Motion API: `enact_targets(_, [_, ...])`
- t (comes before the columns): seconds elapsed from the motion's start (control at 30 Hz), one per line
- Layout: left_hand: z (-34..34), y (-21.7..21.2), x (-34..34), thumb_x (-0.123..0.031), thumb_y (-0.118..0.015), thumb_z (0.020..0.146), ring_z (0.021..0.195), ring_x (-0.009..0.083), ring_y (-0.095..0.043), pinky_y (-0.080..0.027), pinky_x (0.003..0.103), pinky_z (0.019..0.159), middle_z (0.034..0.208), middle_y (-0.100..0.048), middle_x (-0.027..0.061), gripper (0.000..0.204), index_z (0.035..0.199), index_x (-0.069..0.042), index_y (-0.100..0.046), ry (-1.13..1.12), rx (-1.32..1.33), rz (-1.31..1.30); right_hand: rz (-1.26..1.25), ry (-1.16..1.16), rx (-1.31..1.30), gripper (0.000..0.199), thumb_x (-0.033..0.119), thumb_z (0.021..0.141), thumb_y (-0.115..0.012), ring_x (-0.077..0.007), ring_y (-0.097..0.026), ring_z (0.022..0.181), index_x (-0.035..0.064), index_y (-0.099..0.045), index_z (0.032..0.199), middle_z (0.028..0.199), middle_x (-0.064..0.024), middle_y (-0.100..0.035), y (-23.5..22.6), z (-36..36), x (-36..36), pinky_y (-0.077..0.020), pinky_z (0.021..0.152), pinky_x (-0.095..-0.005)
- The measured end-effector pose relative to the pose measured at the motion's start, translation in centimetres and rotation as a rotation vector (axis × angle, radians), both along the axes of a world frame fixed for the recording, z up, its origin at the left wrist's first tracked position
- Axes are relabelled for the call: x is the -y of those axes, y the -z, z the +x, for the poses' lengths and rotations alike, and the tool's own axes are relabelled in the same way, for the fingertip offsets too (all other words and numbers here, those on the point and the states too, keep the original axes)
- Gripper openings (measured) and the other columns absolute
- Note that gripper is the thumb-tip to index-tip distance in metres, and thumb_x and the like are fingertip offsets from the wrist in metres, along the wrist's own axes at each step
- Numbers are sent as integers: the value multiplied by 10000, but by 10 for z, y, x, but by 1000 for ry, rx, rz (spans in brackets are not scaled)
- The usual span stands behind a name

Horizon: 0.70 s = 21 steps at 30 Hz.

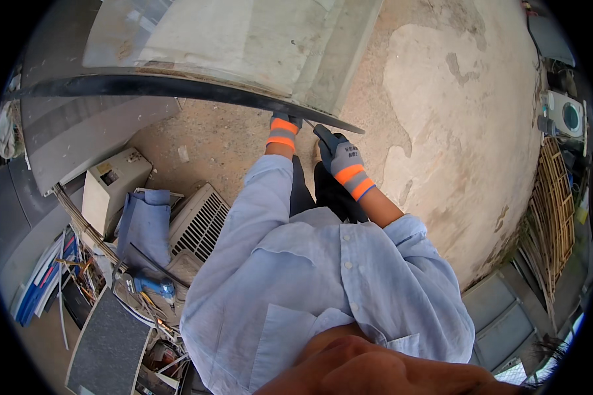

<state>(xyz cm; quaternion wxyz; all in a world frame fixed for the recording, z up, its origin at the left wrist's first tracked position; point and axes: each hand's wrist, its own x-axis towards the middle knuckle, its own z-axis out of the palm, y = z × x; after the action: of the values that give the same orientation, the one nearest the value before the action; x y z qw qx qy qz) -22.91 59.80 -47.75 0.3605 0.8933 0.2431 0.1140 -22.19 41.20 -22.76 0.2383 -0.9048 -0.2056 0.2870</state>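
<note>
A large glass panel (244, 49) is in front of me, with a long dark edge strip (158, 85) along its near side. Just below that strip, towards its right end, my left hand (286, 125) in a grey and orange glove looks closed. The strip hides its fingertips and anything they may grip. My right hand (344, 158), gloved alike, is close beside it on the right. Its fingers are closed around a thin, rod-like tool (311, 124) that points up towards the strip; most of the tool is covered by the glove.
To my left are a beige box-shaped casing (115, 184), a blue cloth (145, 224), a slatted grille (201, 224) and a blue power drill (155, 288). A dark panel (105, 345) is at lower left. Bamboo slats (552, 217) and a white front-loading washer (565, 113) stand far right.
</note>
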Motion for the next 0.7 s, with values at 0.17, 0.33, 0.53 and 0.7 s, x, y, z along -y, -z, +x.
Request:
enact_targets(0.17, [-4, 6, 1, -300, -568, 988, 1123, 290, -629, -505, 439, 994, 1213, -683, 114, 327, 1217, -80, -644, -2, 3, -9, -124, -104, -12, 598, 151, 926, -561, -404, -662, 990, 242, -431, 1502, 1120, -217, -653, -1, -2, -12, -542, 824, -469])
enact_targets(0.33, [-4, 13, 2, -286, -571, 991, 1112, 282, -633, -519, 432, 975, 1207, -682, 112, 319, 1216, -72, -639, -6, 9, -17, -248, -136, -26, 659, 159, 921, -573, -382, -673, 1022, 247, -365, 1539, 1187, -204, -636, -8, -12, -26, -554, 823, -467])
enact_targets(0.53, [-10, 23, 3, -270, -574, 994, 1098, 273, -638, -536, 424, 951, 1200, -682, 110, 308, 1214, -63, -634, -2, 10, -21, -283, -136, -109, 628, 120, 940, -502, -410, -669, 1038, 247, -358, 1538, 1291, -222, -600, -8, -18, -35, -548, 856, -477])
enact_targets(0.7, [-12, 27, 0, -256, -577, 997, 1086, 265, -642, -550, 417, 932, 1194, -681, 109, 300, 1213, -55, -630, 0, 15, -17, -205, -79, -84, 622, 154, 930, -537, -418, -668, 991, 230, -373, 1525, 1178, -225, -635, -8, -15, -35, -547, 824, -488])
